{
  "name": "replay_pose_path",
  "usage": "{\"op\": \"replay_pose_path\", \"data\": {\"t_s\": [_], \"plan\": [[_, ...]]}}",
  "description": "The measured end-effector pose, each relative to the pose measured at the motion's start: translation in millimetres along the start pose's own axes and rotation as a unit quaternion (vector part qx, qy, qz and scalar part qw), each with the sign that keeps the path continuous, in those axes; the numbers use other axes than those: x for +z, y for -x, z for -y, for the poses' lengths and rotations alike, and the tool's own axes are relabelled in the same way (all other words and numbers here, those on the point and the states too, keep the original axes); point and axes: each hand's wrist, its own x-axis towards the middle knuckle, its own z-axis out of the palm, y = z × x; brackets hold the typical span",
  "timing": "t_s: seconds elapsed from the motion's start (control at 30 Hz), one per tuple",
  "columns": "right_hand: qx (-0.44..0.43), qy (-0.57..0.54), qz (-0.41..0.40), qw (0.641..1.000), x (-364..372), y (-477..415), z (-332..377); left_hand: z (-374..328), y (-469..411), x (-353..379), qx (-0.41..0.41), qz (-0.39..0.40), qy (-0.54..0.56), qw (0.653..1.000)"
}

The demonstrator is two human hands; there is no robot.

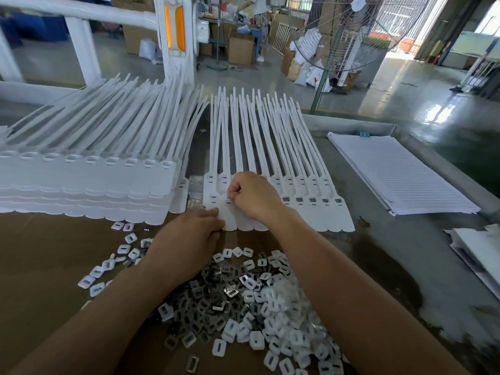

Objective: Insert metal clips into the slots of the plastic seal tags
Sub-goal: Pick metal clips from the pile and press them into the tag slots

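Note:
A row of white plastic seal tags (pixel 311 204) lies fanned on the table ahead of me, long tails pointing away. My right hand (pixel 254 196) is curled over the left part of the row, fingertips pinching something small at a tag's slot; the item itself is hidden. My left hand (pixel 189 239) holds the lower edge of the same tag (pixel 230 220) between thumb and fingers. Near me lies a heap of metal clips (pixel 216 296) mixed with small white plastic caps (pixel 284 320).
A tall stack of white seal tags (pixel 89 190) fills the left of the table. A pile of lined paper sheets (pixel 400 174) lies at the right, more white sheets (pixel 479 250) at the far right edge. A standing fan (pixel 338 36) and boxes are beyond.

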Motion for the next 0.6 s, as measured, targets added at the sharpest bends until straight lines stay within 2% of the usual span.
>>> {"op": "replay_pose_path", "data": {"t_s": [0.3,0.6], "plan": [[0.02,0.002,-0.022,1.0,4.6,-1.2,-1.7,-0.3,0.3,0.2,0.001,0.0,0.0,1.0],[0.066,-0.031,0.004,0.997,2.6,-17.6,-3.3,-0.7,-0.6,-0.7,-0.008,0.005,0.002,1.0]]}}
